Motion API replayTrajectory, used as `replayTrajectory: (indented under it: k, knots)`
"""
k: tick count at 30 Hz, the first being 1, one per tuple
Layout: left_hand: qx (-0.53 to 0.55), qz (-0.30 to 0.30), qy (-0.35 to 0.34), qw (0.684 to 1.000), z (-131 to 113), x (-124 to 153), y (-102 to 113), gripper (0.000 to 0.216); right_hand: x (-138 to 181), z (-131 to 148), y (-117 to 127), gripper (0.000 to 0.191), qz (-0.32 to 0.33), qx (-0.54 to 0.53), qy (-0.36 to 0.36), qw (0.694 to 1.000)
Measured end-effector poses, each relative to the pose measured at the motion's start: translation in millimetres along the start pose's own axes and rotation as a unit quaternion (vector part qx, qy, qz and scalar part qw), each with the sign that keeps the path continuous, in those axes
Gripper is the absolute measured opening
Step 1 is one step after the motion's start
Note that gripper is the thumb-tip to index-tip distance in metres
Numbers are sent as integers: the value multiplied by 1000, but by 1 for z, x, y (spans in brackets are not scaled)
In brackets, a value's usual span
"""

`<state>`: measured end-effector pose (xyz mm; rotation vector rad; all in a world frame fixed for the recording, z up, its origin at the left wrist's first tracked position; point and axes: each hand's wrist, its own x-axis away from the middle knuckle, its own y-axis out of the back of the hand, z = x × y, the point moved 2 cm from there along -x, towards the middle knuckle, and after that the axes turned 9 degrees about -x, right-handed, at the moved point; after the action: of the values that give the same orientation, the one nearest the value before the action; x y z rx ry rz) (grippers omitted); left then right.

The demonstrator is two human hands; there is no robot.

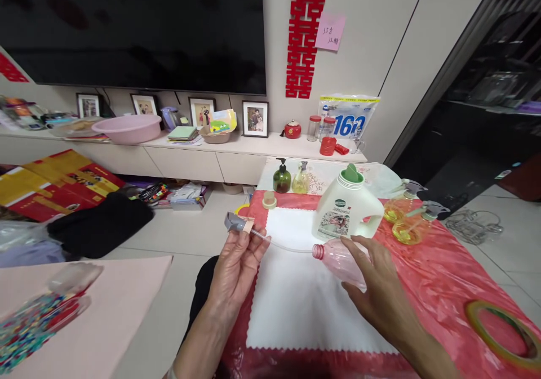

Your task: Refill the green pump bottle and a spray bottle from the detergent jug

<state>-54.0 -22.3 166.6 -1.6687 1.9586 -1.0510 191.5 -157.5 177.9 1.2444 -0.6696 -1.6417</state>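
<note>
My left hand (237, 263) is closed on a grey trigger spray head (235, 222), which has a pale tag or strip at its neck. From it a thin clear tube (287, 248) runs right, its end at the mouth of a pink see-through bottle (338, 259). I cannot tell whether the tube is inside the mouth. My right hand (372, 286) grips that bottle, which lies tilted with its neck toward the left. Just behind it stands a large white detergent jug (347, 207) with a green spout. A white cloth (313, 306) with a scalloped edge lies below both hands.
Two spray bottles with yellow liquid (412, 230) stand right of the jug. Behind are a green pump bottle (282, 177) and a small spray bottle (300, 180). A pale cap (269, 200) sits near the left edge, a tape roll (502, 333) at front right.
</note>
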Motion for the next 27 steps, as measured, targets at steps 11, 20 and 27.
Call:
replayTrajectory:
  k: [11, 20, 27]
  knots:
    - [-66, 35, 20, 997, 31, 18, -11, 39, 9, 27, -36, 83, -9, -114, 5, 993]
    - [-114, 61, 13, 991, 37, 29, -22, 41, 16, 50, -62, 86, -46, -213, -33, 975]
    - [-139, 58, 11, 989, 39, 30, -16, 41, 19, 52, -69, 82, -65, -201, -3, 977]
